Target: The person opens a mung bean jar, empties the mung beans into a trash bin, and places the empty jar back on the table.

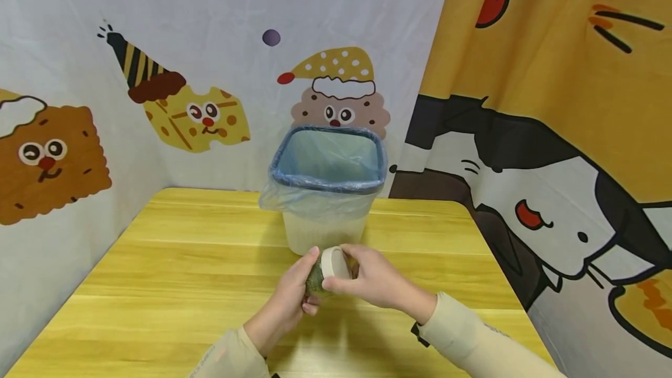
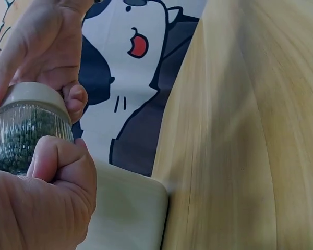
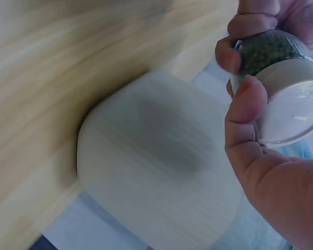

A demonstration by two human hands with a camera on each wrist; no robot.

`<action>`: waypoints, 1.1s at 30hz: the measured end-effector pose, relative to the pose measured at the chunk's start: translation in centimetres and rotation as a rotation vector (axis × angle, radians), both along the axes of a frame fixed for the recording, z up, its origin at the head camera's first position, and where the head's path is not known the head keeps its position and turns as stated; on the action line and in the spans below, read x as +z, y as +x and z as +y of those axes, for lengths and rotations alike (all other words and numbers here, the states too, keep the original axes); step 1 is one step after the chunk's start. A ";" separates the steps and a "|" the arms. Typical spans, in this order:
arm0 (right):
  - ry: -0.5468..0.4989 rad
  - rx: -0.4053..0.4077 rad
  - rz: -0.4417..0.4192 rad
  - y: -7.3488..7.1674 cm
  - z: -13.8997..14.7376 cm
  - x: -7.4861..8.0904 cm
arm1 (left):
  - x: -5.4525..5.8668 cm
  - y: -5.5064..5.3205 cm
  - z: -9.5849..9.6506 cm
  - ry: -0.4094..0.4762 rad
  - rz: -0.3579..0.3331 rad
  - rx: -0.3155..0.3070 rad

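Observation:
A ribbed clear jar (image 2: 21,130) with small green bits inside is held tilted above the table, in front of the bin. My left hand (image 1: 287,290) grips the jar's body, its thumb along the side. The white lid (image 1: 336,263) sits on the jar's mouth and faces right in the head view. Around the lid's rim curl the fingers and thumb of my right hand (image 1: 375,277). In the right wrist view the lid's flat top (image 3: 292,112) shows, with green contents behind it.
A whitish bin (image 1: 325,229) lined with a thin bluish plastic bag (image 1: 299,200) stands behind the hands, its blue rim (image 1: 336,182) around the open top. The wood-grain table (image 1: 199,249) reaches back to a cartoon-printed cloth (image 1: 210,28).

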State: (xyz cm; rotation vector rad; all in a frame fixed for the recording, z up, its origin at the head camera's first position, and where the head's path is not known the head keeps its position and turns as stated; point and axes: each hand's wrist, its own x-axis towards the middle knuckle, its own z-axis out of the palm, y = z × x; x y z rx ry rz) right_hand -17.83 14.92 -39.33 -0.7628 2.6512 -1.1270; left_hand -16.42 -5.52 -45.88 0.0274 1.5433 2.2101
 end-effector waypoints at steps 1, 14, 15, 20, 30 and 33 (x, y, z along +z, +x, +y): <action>0.012 0.014 0.038 0.0 0.0 0.0 | 0.0 0.0 0.0 0.002 -0.001 -0.008; -0.062 -0.101 -0.121 -0.1 0.5 -0.6 | -0.6 0.0 -0.3 0.117 0.080 -0.119; -0.073 -0.111 -0.142 -0.1 0.6 -0.5 | -0.7 0.0 -0.4 0.129 0.106 -0.141; -0.077 -0.127 -0.199 -0.1 0.9 0.3 | -0.9 -0.2 -0.9 0.211 0.160 -0.243; -0.042 -0.034 -0.168 0.0 0.7 0.6 | -1.0 0.1 -1.0 0.270 0.064 -0.244; 0.018 0.055 0.006 0.0 0.8 0.5 | -1.0 0.2 -1.1 0.292 0.017 -0.242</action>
